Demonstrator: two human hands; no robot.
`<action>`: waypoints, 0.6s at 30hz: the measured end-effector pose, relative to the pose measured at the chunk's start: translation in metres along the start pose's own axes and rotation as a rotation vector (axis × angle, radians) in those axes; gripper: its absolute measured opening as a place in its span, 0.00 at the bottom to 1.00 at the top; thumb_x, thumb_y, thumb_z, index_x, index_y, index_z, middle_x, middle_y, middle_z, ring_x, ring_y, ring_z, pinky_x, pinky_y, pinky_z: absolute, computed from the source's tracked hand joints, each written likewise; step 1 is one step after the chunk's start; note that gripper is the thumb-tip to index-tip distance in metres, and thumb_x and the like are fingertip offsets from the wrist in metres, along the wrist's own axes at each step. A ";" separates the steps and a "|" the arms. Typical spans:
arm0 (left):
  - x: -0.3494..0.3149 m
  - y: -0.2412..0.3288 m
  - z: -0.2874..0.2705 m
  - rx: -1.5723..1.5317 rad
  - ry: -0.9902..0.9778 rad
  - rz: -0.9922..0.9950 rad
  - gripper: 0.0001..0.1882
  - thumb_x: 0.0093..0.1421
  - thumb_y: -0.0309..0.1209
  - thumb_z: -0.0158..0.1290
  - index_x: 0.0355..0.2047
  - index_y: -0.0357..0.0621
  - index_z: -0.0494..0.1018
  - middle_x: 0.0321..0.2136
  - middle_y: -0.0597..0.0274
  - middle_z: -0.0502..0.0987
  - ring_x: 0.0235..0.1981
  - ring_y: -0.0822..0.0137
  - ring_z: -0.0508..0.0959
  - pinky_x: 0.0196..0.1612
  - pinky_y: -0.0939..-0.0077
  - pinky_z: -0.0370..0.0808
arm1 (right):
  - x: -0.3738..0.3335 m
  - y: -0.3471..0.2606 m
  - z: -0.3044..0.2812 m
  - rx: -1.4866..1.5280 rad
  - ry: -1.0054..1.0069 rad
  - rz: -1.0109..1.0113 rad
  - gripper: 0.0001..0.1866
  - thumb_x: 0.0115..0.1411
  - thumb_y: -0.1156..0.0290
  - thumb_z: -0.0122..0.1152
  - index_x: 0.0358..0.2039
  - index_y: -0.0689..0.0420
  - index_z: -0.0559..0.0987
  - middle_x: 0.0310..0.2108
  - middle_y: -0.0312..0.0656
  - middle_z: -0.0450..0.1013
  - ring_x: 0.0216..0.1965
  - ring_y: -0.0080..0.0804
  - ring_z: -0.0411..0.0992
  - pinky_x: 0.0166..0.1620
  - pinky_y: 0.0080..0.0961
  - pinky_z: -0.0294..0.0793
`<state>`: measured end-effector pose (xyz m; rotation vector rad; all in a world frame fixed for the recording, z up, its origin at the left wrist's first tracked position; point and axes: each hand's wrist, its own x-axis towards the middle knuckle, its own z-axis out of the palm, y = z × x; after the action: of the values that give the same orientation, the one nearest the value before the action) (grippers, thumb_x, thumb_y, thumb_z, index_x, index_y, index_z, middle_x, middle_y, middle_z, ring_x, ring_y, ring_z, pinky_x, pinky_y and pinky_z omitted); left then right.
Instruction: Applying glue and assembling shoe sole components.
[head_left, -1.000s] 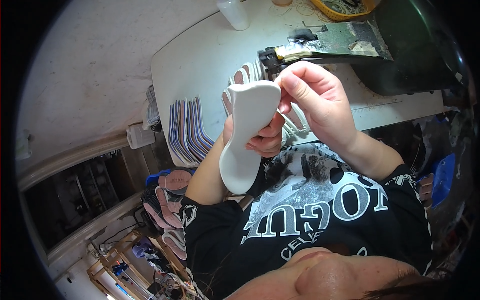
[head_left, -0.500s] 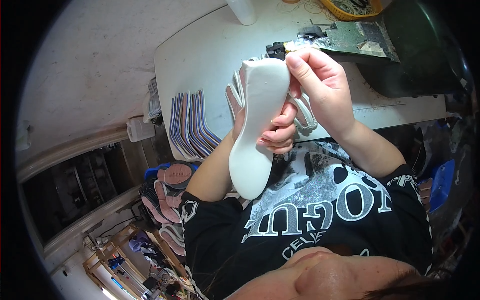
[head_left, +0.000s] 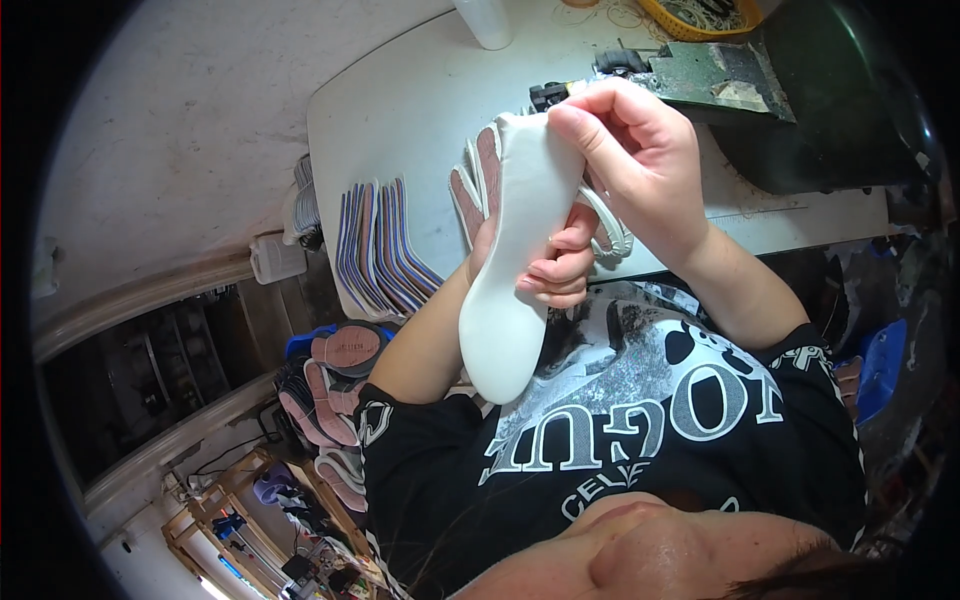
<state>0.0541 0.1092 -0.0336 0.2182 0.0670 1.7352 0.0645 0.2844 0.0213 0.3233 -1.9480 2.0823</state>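
Note:
My left hand [head_left: 560,262] is wrapped round the narrow waist of a smooth white insole [head_left: 506,335], held upright in front of my chest. Its rounded end points down toward me, its wide end up and away. At the top edge, my right hand [head_left: 640,150] pinches the white covering between thumb and bent forefinger. Behind the insole, on the table, lie several pink insoles with white edges [head_left: 466,200], partly hidden by it. The underside of the held insole is out of sight.
A row of stacked insoles [head_left: 385,240] stands at the left of the white table [head_left: 400,110]. A green machine [head_left: 820,100] with a long arm is at the far right, a yellow basket [head_left: 690,25] behind it. A white cup [head_left: 484,22] stands at the back; more insoles [head_left: 330,390] lie lower left.
My right hand has shifted left along the insole's top edge, and the edge there looks more drawn in. My left hand's hold stays nearly the same.

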 end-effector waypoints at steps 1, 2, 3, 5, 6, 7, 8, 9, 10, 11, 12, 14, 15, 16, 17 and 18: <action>0.001 0.001 0.000 0.043 -0.034 0.003 0.23 0.64 0.55 0.49 0.32 0.48 0.59 0.17 0.71 0.64 0.13 0.79 0.64 0.23 0.80 0.63 | 0.001 0.000 -0.001 -0.005 0.004 0.058 0.06 0.66 0.75 0.59 0.40 0.64 0.78 0.29 0.33 0.73 0.28 0.13 0.70 0.32 0.12 0.70; 0.000 0.001 0.000 0.008 -0.037 0.019 0.23 0.64 0.55 0.48 0.31 0.48 0.59 0.17 0.71 0.64 0.13 0.78 0.64 0.22 0.79 0.63 | 0.002 0.000 -0.002 0.002 -0.001 0.092 0.06 0.66 0.74 0.58 0.40 0.63 0.79 0.26 0.33 0.73 0.26 0.14 0.70 0.31 0.13 0.71; 0.000 0.004 0.000 0.002 -0.042 0.023 0.23 0.65 0.55 0.48 0.31 0.48 0.60 0.17 0.71 0.64 0.13 0.78 0.65 0.22 0.79 0.63 | 0.002 0.001 -0.001 0.030 -0.013 0.090 0.07 0.66 0.74 0.58 0.40 0.63 0.79 0.22 0.32 0.73 0.25 0.15 0.71 0.30 0.14 0.71; -0.001 0.005 -0.001 0.009 -0.055 0.025 0.23 0.64 0.55 0.48 0.31 0.48 0.60 0.17 0.71 0.64 0.13 0.78 0.65 0.22 0.79 0.63 | 0.000 0.002 0.002 0.120 -0.018 0.079 0.09 0.66 0.74 0.57 0.45 0.62 0.78 0.25 0.33 0.72 0.26 0.15 0.71 0.31 0.15 0.71; -0.001 0.006 -0.002 0.022 -0.063 0.024 0.24 0.64 0.56 0.47 0.30 0.48 0.60 0.17 0.71 0.64 0.13 0.78 0.65 0.22 0.79 0.63 | -0.003 0.003 0.003 0.176 -0.022 0.056 0.11 0.66 0.74 0.57 0.47 0.61 0.77 0.26 0.33 0.72 0.27 0.15 0.71 0.31 0.16 0.71; -0.001 0.005 -0.002 -0.028 -0.075 0.064 0.24 0.64 0.56 0.47 0.30 0.48 0.60 0.17 0.70 0.64 0.13 0.78 0.66 0.22 0.79 0.63 | -0.004 0.005 0.008 0.082 -0.006 -0.111 0.16 0.65 0.74 0.59 0.53 0.59 0.74 0.31 0.34 0.72 0.29 0.16 0.70 0.33 0.16 0.71; -0.001 0.006 -0.003 0.004 -0.097 0.044 0.24 0.64 0.57 0.47 0.30 0.48 0.60 0.17 0.70 0.64 0.13 0.78 0.66 0.22 0.79 0.63 | -0.007 0.004 0.007 -0.101 -0.091 -0.073 0.18 0.63 0.74 0.61 0.54 0.59 0.74 0.34 0.34 0.72 0.29 0.16 0.70 0.33 0.16 0.72; -0.002 0.005 -0.003 -0.028 -0.122 0.066 0.24 0.64 0.57 0.47 0.29 0.49 0.60 0.16 0.70 0.64 0.13 0.77 0.66 0.22 0.79 0.63 | -0.010 0.006 0.010 -0.114 -0.084 -0.098 0.18 0.63 0.74 0.62 0.54 0.59 0.74 0.33 0.34 0.72 0.29 0.16 0.70 0.33 0.16 0.72; -0.001 0.004 -0.004 0.010 -0.151 0.054 0.24 0.64 0.57 0.47 0.29 0.49 0.60 0.16 0.70 0.64 0.13 0.77 0.66 0.22 0.79 0.63 | -0.011 0.006 0.009 -0.090 -0.096 -0.084 0.18 0.62 0.74 0.63 0.53 0.59 0.75 0.32 0.34 0.73 0.29 0.16 0.71 0.32 0.15 0.73; -0.001 0.004 -0.004 -0.020 -0.140 0.046 0.24 0.64 0.57 0.47 0.29 0.49 0.60 0.16 0.71 0.64 0.13 0.78 0.66 0.22 0.80 0.63 | -0.011 0.008 0.009 -0.065 -0.057 -0.070 0.18 0.63 0.74 0.62 0.53 0.59 0.75 0.32 0.35 0.73 0.28 0.17 0.71 0.32 0.15 0.73; -0.001 0.004 -0.004 -0.035 -0.130 0.053 0.24 0.65 0.57 0.46 0.29 0.49 0.59 0.16 0.71 0.64 0.13 0.78 0.66 0.22 0.80 0.63 | -0.011 0.009 0.007 -0.019 -0.045 -0.047 0.17 0.63 0.75 0.61 0.53 0.60 0.75 0.32 0.35 0.73 0.28 0.17 0.72 0.32 0.15 0.73; -0.001 0.005 -0.002 0.013 -0.076 0.023 0.24 0.65 0.56 0.47 0.29 0.49 0.59 0.16 0.71 0.64 0.13 0.78 0.67 0.23 0.80 0.63 | -0.006 0.011 0.001 0.117 -0.061 0.026 0.13 0.66 0.79 0.54 0.51 0.61 0.77 0.33 0.36 0.76 0.26 0.18 0.73 0.31 0.15 0.74; 0.000 0.004 -0.001 0.002 -0.077 0.035 0.24 0.66 0.55 0.47 0.28 0.50 0.58 0.16 0.71 0.64 0.14 0.78 0.68 0.23 0.80 0.64 | -0.004 0.013 0.000 0.115 0.024 -0.049 0.13 0.67 0.81 0.51 0.50 0.61 0.77 0.35 0.37 0.76 0.27 0.17 0.73 0.32 0.14 0.74; 0.000 0.004 0.000 0.008 -0.102 0.037 0.23 0.66 0.55 0.47 0.30 0.49 0.60 0.16 0.71 0.65 0.14 0.78 0.68 0.23 0.80 0.64 | -0.005 0.014 -0.002 0.090 0.083 -0.089 0.14 0.68 0.83 0.47 0.50 0.61 0.78 0.36 0.38 0.77 0.29 0.16 0.74 0.32 0.14 0.75; 0.000 0.003 0.001 0.012 -0.121 0.042 0.23 0.66 0.55 0.47 0.32 0.47 0.62 0.17 0.70 0.66 0.14 0.78 0.68 0.24 0.79 0.65 | -0.007 0.015 -0.002 0.024 0.186 -0.129 0.14 0.68 0.79 0.48 0.48 0.58 0.80 0.41 0.40 0.79 0.34 0.23 0.75 0.41 0.19 0.75; 0.000 0.003 0.002 -0.005 -0.110 0.063 0.23 0.66 0.55 0.47 0.34 0.46 0.64 0.18 0.69 0.66 0.14 0.78 0.68 0.24 0.79 0.65 | -0.010 0.015 -0.003 -0.122 0.110 -0.358 0.15 0.70 0.71 0.46 0.50 0.59 0.79 0.42 0.43 0.79 0.38 0.27 0.75 0.46 0.25 0.72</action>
<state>0.0515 0.1080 -0.0310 0.3143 -0.0252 1.7830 0.0691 0.2862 0.0034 0.4808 -1.7902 1.7115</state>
